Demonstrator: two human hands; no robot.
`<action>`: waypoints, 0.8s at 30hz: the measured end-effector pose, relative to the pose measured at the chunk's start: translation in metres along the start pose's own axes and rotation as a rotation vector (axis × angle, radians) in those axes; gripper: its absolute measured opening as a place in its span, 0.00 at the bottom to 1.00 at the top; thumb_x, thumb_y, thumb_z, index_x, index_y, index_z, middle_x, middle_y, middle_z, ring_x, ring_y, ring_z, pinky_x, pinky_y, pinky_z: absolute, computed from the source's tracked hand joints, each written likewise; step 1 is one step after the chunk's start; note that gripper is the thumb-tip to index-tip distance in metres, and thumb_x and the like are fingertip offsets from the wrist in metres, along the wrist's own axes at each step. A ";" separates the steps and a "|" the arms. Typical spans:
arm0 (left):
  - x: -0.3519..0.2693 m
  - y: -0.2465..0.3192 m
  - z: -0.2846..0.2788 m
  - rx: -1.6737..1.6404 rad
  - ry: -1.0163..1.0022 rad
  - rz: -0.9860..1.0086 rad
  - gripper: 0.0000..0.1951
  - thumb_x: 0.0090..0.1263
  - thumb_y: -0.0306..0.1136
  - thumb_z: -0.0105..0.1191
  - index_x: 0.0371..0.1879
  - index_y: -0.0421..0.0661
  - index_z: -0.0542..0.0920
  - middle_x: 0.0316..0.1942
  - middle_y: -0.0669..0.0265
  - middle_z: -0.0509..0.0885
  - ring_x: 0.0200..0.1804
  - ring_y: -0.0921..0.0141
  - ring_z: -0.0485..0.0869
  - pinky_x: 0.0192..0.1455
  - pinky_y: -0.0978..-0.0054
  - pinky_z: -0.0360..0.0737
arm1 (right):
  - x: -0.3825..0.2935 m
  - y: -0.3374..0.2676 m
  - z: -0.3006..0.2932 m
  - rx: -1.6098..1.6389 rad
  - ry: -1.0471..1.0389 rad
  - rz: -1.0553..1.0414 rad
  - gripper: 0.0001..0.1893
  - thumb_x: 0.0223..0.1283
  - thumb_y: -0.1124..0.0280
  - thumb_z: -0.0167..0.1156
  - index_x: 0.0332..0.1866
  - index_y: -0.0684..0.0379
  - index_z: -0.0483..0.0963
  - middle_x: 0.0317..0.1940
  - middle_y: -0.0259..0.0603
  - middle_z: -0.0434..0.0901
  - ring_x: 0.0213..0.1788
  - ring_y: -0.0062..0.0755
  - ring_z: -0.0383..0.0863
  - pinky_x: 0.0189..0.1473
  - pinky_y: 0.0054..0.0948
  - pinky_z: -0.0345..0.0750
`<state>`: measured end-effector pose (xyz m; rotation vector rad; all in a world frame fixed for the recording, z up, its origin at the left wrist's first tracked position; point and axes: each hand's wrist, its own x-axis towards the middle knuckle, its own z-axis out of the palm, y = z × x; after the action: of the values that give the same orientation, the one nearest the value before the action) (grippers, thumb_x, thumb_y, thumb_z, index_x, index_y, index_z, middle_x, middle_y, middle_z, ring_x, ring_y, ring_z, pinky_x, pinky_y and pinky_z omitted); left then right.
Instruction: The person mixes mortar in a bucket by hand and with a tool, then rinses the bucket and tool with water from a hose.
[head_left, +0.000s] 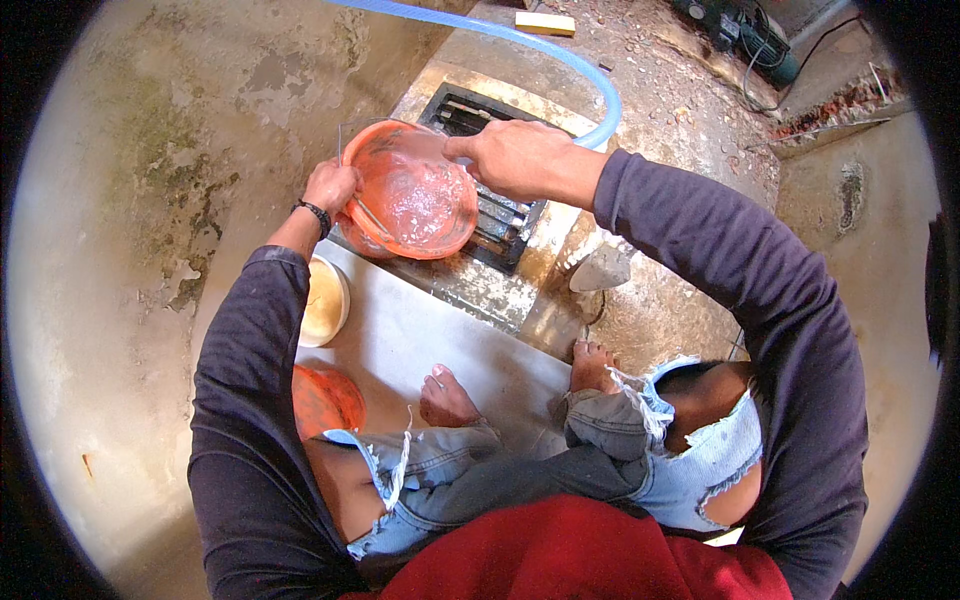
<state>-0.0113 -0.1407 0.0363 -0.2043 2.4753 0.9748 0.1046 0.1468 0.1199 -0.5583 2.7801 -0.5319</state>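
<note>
An orange plastic bucket (450, 225) is tilted over a black metal floor grate, its mouth towards me, with splashing water inside. At its left side my left hand (334, 187) grips the rim, near the thin wire handle. My right hand (510, 159) is closed around the end of a clear blue hose (600, 90), whose loop comes out behind my wrist; water runs from my fist into the bucket. The hose's mouth is hidden by my fingers. Below the bucket and my right hand lies the black grate (525, 259), set in a pale wet slab.
A white tub (324, 300) with tan contents and a second orange bucket (328, 401) stand by my left forearm. A grey stone (601, 268) lies right of the grate. Farther back are a yellow block (544, 23) and a green motor (772, 56) with cables. A stained wall rises at left.
</note>
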 end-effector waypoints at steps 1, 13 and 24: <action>-0.005 0.005 0.001 -0.011 -0.003 -0.008 0.17 0.56 0.28 0.51 0.46 0.40 0.78 0.37 0.58 0.81 0.32 0.58 0.86 0.29 0.52 0.87 | -0.001 0.000 -0.001 0.008 -0.011 0.010 0.18 0.69 0.62 0.56 0.62 0.47 0.74 0.39 0.57 0.85 0.45 0.57 0.85 0.45 0.51 0.80; -0.008 0.005 -0.003 -0.093 -0.043 -0.029 0.15 0.57 0.27 0.50 0.45 0.40 0.76 0.34 0.59 0.79 0.31 0.59 0.86 0.30 0.51 0.88 | 0.000 -0.016 -0.009 0.049 -0.017 0.025 0.18 0.68 0.62 0.56 0.62 0.46 0.74 0.40 0.55 0.85 0.47 0.56 0.85 0.49 0.51 0.79; -0.010 0.006 -0.001 -0.074 -0.028 -0.027 0.16 0.58 0.27 0.50 0.46 0.39 0.76 0.35 0.58 0.81 0.30 0.58 0.87 0.27 0.52 0.88 | 0.001 -0.013 -0.005 0.033 0.003 -0.007 0.18 0.69 0.63 0.55 0.62 0.46 0.74 0.41 0.57 0.84 0.47 0.57 0.85 0.48 0.52 0.80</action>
<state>-0.0050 -0.1374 0.0452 -0.2461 2.4078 1.0512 0.1060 0.1363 0.1296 -0.5607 2.7677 -0.5790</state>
